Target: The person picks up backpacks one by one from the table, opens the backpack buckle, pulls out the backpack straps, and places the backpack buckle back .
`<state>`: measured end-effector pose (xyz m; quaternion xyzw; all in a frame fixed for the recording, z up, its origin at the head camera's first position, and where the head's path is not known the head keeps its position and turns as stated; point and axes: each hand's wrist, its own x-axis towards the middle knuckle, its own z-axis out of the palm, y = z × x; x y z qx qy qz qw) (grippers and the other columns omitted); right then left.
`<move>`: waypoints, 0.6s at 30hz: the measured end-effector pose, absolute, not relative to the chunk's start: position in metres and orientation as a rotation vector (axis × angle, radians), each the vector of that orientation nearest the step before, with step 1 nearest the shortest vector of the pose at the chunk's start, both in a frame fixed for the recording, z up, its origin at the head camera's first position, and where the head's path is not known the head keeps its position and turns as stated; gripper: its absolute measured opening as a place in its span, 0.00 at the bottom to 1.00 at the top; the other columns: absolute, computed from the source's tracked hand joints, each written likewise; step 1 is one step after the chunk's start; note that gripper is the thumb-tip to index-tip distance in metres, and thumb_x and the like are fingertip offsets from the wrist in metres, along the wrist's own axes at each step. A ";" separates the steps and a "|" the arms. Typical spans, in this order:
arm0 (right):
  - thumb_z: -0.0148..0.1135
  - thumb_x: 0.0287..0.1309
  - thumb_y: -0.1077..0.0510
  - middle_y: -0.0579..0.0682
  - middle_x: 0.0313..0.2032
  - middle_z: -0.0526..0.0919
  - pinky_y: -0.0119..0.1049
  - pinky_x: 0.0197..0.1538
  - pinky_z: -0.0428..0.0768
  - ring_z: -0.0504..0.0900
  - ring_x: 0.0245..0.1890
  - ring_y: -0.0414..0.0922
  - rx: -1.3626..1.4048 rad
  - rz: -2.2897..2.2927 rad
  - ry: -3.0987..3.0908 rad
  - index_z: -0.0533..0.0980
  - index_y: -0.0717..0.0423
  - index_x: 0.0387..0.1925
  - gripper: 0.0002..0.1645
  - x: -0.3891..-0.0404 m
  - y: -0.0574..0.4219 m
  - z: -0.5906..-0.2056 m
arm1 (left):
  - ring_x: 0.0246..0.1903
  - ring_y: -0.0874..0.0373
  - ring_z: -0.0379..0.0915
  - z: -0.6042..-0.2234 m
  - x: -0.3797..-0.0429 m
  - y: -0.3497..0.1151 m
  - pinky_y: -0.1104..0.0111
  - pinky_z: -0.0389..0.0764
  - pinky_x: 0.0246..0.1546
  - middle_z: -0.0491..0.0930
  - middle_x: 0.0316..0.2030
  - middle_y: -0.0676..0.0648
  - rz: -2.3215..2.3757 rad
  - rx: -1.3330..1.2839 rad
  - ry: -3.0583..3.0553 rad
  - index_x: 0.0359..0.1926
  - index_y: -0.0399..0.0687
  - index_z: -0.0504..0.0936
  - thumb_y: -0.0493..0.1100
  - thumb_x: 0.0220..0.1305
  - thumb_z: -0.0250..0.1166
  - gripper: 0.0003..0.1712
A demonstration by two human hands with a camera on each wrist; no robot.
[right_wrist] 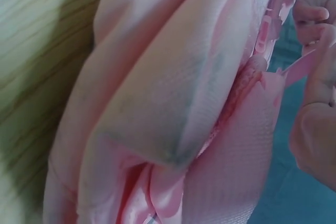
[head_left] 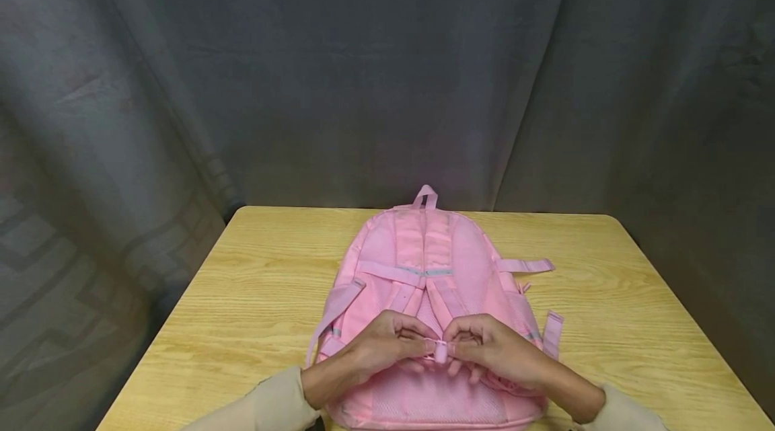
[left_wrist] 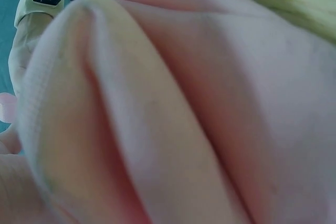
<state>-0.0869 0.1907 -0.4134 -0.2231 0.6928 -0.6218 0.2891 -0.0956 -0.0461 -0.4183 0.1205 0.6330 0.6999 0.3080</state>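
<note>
A pink backpack (head_left: 438, 401) lies on the table with its shoulder straps (head_left: 437, 236) facing up and its top loop at the far end. Over its lower middle, my left hand (head_left: 387, 343) and right hand (head_left: 499, 347) meet from either side. Both pinch a narrow pink strap (head_left: 440, 351) between thumb and fingers, and a short piece of it shows between the thumbs. In the right wrist view that strap (right_wrist: 299, 68) runs taut from the bag to the fingers. Blurred pink fabric (left_wrist: 157, 119) fills most of the left wrist view.
Loose webbing ends (head_left: 525, 265) stick out from the bag's right side, and another strap (head_left: 336, 310) loops out at its left. Wood-grained table (head_left: 242, 296) shows on both sides. Grey curtains (head_left: 363, 81) hang behind and beside the table.
</note>
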 end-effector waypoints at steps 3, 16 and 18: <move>0.57 0.70 0.60 0.64 0.33 0.86 0.34 0.26 0.85 0.86 0.31 0.43 -0.643 -1.665 1.859 0.76 0.67 0.41 0.11 -0.087 0.190 -0.413 | 0.35 0.48 0.87 -0.418 -0.095 -0.047 0.62 0.88 0.37 0.87 0.36 0.36 1.842 0.325 1.670 0.44 0.28 0.83 0.31 0.62 0.66 0.11; 0.57 0.70 0.61 0.63 0.32 0.86 0.33 0.30 0.86 0.85 0.29 0.41 -0.685 -1.672 1.855 0.78 0.67 0.41 0.10 -0.088 0.189 -0.414 | 0.33 0.53 0.86 -0.419 -0.095 -0.047 0.62 0.87 0.38 0.87 0.35 0.38 1.843 0.306 1.661 0.43 0.28 0.83 0.32 0.62 0.67 0.10; 0.58 0.69 0.61 0.62 0.32 0.86 0.32 0.31 0.86 0.85 0.30 0.41 -0.630 -1.689 1.846 0.77 0.69 0.42 0.11 -0.088 0.189 -0.413 | 0.32 0.53 0.86 -0.420 -0.095 -0.046 0.61 0.88 0.38 0.87 0.35 0.38 1.852 0.295 1.665 0.43 0.29 0.83 0.32 0.62 0.67 0.10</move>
